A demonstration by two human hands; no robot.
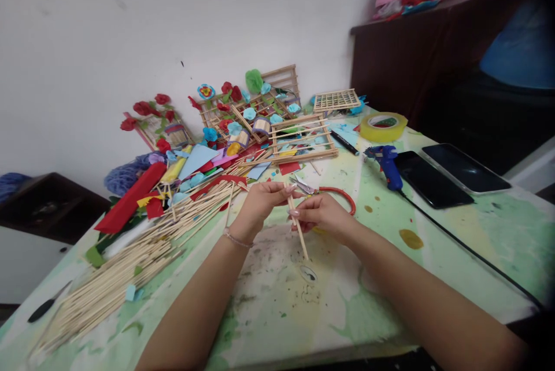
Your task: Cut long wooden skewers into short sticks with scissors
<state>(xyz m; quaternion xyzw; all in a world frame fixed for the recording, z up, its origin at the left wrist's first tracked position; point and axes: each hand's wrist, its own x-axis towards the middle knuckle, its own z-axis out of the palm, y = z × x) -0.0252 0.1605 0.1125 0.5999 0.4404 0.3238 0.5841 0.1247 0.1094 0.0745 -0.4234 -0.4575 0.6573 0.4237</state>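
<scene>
Both hands meet over the middle of the table around a short pale wooden stick (301, 238), which slants down toward me. My left hand (264, 200) pinches its upper end between thumb and fingers. Lower down, my right hand (321, 215) has its fingers closed on the same stick. Whether it is one stick or two side by side, I cannot tell. Just beyond the hands lie scissors (336, 189) with red handles, partly covered by my right hand. To the left spreads a pile of long thin sticks (125, 273).
At the right are a blue glue gun (388, 166) with a black cord, two phones (433, 180) and a yellow tape roll (383, 126). Stick frames (303, 154), paper flowers (234, 128) and paper scraps crowd the back. A black-handled knife (41, 308) lies far left.
</scene>
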